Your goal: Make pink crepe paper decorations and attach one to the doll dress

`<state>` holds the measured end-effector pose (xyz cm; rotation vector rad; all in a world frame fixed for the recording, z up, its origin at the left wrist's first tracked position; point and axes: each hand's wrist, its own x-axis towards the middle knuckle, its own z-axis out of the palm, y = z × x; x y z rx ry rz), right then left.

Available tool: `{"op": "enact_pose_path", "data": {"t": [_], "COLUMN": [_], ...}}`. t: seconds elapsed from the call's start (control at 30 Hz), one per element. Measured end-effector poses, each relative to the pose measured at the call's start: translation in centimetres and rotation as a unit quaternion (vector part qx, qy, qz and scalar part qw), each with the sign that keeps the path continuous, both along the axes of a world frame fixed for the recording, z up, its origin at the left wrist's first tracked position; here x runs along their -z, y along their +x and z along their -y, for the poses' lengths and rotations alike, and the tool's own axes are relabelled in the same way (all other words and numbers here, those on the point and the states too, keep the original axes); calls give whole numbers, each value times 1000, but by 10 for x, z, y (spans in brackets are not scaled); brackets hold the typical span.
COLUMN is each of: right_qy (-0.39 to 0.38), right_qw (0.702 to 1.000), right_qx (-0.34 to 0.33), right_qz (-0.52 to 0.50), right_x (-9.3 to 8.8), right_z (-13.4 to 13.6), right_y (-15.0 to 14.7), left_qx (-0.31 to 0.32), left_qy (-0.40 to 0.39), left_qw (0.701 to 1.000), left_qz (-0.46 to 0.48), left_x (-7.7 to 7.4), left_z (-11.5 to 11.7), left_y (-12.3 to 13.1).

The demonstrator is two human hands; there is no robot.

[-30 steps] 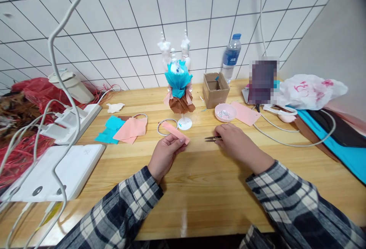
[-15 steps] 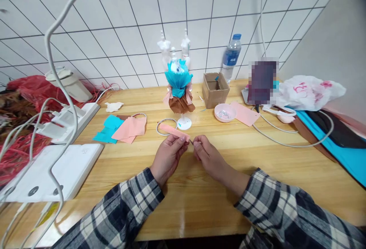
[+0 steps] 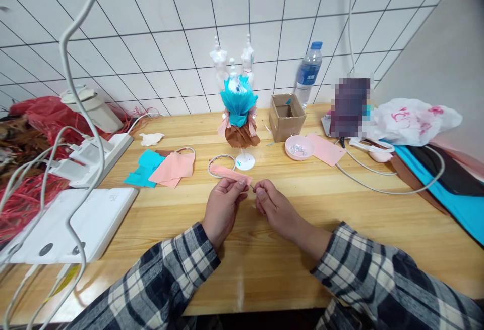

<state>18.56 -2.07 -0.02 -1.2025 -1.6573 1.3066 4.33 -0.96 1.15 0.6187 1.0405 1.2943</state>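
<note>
My left hand (image 3: pixel 224 206) pinches a folded strip of pink crepe paper (image 3: pixel 227 171) near its right end, thumb on top. Close beside it, my right hand (image 3: pixel 275 208) is closed, thumb against finger, on a thin dark stick-like piece (image 3: pixel 252 186) whose tip reaches the strip's end. Its kind is too small to make out. Behind the strip lies a metal ring (image 3: pixel 212 160), partly covered by the paper. Just beyond stands a small white dress form (image 3: pixel 245 161) wearing a turquoise ruffled paper top (image 3: pixel 239 100) and a brown paper skirt (image 3: pixel 242 137).
Turquoise sheets (image 3: pixel 141 171) and pink sheets (image 3: pixel 174 167) lie left. A pink bowl (image 3: pixel 298 148) of small shiny pieces, a cardboard box (image 3: pixel 286 120) and a water bottle (image 3: pixel 308 75) stand right of the dress form. A white cable (image 3: pixel 70 133) hangs across the left.
The view has shifted slightly. Both hands keep the same grip, the right fingers still close to the end of the pink strip.
</note>
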Motion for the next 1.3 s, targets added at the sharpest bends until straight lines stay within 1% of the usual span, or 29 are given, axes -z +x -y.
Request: {"op": "enact_pose_path", "data": {"t": [0.13, 0.4, 0.67, 0.97, 1.3], "right_qy": [3, 5, 0, 5, 13], "right_qw": [1000, 1000, 1000, 1000, 999], "right_qx": [0, 9, 11, 15, 15], "right_qz": [7, 6, 9, 13, 35], "right_x": [0, 1, 0, -1, -3], "right_z": [0, -1, -1, -1, -1], "right_y": [0, -1, -1, 0, 1], "left_qx": [-5, 6, 10, 19, 13], "left_qy": [0, 15, 14, 18, 16], "left_qw": [1000, 1000, 1000, 999, 999], "left_qz": [4, 13, 20, 25, 24], "left_x": [-1, 3, 0, 1, 0], "left_z": [1, 1, 2, 1, 0], "left_y": [1, 1, 2, 1, 0]}}
